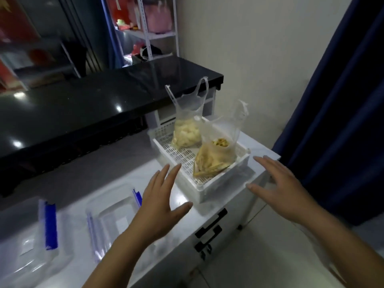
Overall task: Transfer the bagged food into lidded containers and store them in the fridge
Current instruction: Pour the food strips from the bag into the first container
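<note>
On the white counter (87,183) in front of me, both hands are out and reaching, nothing gripped yet. Left hand (161,201) has fingers straight and spread, hovering just short of the near-left corner of the white basket (209,190); I can't tell if it touches the counter. Right hand (279,183) is likewise flat and spread, off the basket's right side, not in contact with it as far as I can see. Inside the basket: near bag (214,157) of yellowish strips, top loose and open, and behind it far bag (187,135) of pale chunks with handles standing up. Both bags full, so I judge transfer not started; the step is the first pickup, either the basket or a bag. Next move calls for closing in on the near bag's neck and lifting without spilling, since it's untied. Left on the counter sit two clear containers, one (116,219) by my left wrist, one (35,246) further left with a blue clip (51,225). View is motion-blurred.
</note>
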